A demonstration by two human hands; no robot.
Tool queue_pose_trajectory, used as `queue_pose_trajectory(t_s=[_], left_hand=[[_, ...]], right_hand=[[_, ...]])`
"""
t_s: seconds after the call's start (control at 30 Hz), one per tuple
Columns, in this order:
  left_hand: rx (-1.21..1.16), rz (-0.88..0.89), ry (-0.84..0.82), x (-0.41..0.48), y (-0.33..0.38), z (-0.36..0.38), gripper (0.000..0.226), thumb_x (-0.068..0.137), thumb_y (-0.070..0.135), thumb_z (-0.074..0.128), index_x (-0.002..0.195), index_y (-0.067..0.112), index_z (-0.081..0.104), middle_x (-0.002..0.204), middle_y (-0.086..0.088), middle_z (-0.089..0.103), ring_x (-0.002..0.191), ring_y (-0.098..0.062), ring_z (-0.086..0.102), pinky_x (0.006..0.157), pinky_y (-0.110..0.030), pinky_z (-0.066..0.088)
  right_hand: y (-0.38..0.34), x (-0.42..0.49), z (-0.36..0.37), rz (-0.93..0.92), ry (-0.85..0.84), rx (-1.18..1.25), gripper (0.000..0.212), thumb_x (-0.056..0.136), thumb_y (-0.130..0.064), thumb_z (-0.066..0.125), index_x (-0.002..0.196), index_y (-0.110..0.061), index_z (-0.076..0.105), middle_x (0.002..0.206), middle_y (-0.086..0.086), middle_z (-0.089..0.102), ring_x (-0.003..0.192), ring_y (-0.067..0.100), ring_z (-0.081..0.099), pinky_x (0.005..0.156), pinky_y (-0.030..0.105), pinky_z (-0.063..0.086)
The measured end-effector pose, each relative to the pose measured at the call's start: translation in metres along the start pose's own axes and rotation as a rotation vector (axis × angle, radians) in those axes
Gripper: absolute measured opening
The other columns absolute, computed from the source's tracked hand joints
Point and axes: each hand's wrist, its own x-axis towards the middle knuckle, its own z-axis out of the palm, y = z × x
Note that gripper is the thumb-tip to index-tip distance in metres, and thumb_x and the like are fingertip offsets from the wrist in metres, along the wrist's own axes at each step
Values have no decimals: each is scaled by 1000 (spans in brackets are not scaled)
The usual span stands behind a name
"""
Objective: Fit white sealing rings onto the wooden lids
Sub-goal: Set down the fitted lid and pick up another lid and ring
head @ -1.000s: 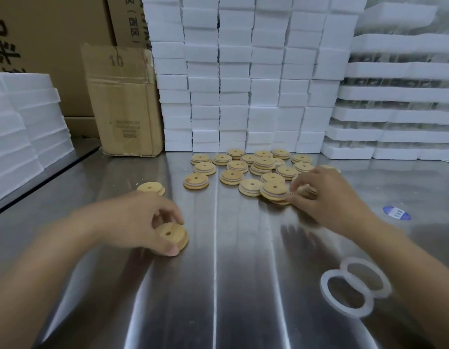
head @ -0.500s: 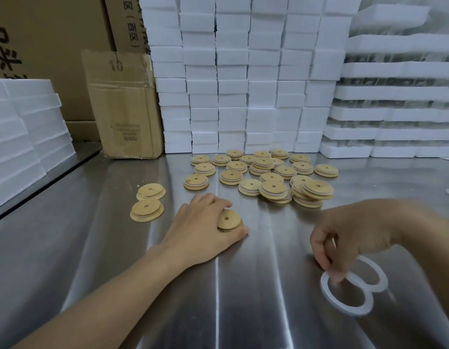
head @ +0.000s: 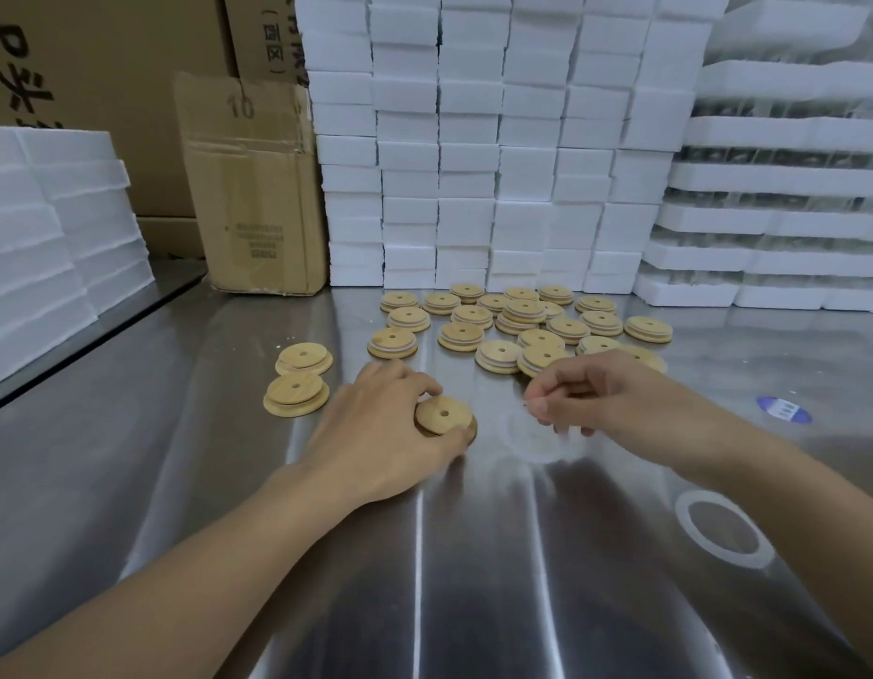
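Observation:
My left hand (head: 385,433) grips a round wooden lid (head: 444,415) with a centre hole, holding it flat on the steel table between thumb and fingers. Just right of it, my right hand (head: 601,392) pinches a white sealing ring (head: 540,455). The ring hangs blurred just above the table, a little apart from the lid. A second white ring (head: 683,514) lies flat at the near right. Two bare lids (head: 297,392) sit to the left. Behind my hands, several lids (head: 522,311) with white rings around them are spread out.
The steel table (head: 424,580) is backed by a wall of white foam blocks (head: 473,139). Stacked foam trays (head: 777,188) stand at the right. A cardboard box (head: 258,188) stands at the back left, more foam (head: 42,237) at the far left. A blue sticker (head: 784,409) lies on the table.
My right hand lifted one of the two rings at the near right and carried it left toward the lid. My left hand kept hold of the lid.

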Motion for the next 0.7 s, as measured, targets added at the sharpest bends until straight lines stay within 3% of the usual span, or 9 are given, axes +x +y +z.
queue_pose_trajectory(t_s=[0.13, 0.23, 0.33, 0.47, 0.57, 0.7], left_hand=[[-134, -10, 12, -1, -3, -2, 57, 69, 82, 66, 113, 46, 66, 113, 22, 61, 114, -8, 54, 92, -39, 53], [-375, -13, 47, 2, -2, 2, 49, 70, 58, 88, 111, 49, 62, 103, 20, 67, 94, -3, 66, 83, -35, 58], [-563, -53, 55, 3, -1, 3, 55, 72, 32, 96, 111, 52, 64, 102, 15, 68, 77, -5, 69, 78, -23, 56], [-874, -141, 69, 6, 0, 0, 58, 76, 5, 93, 114, 44, 72, 118, -4, 71, 91, -25, 74, 85, -37, 63], [-1075, -192, 50, 7, 2, 0, 55, 82, -7, 84, 117, 34, 76, 114, -6, 75, 101, -18, 73, 76, -31, 66], [-1284, -258, -16, 9, 3, 1, 46, 91, -8, 74, 118, 29, 77, 103, -2, 82, 98, -17, 79, 79, -30, 66]], right_hand=[[4, 0, 16, -41, 77, 34, 6, 96, -13, 74, 91, -12, 77, 68, -1, 68, 65, 7, 62, 58, 7, 43], [4, 1, 23, -46, 139, 39, 10, 96, -10, 72, 87, -11, 76, 65, -5, 66, 62, 6, 59, 57, 7, 42], [0, 1, 19, -52, 284, 43, 17, 96, -5, 68, 81, -13, 73, 62, -7, 62, 59, 5, 56, 57, 10, 40], [-13, -1, -21, -53, 465, 396, 23, 91, -7, 58, 70, -16, 63, 65, -4, 54, 63, 12, 52, 66, 29, 38], [-17, -8, -51, -106, 474, 732, 21, 88, -13, 56, 69, -20, 59, 67, -1, 43, 60, 14, 40, 63, 28, 31], [-15, -10, -57, -116, 468, 823, 15, 85, -13, 56, 71, -18, 54, 68, 0, 40, 61, 15, 34, 63, 26, 27]])
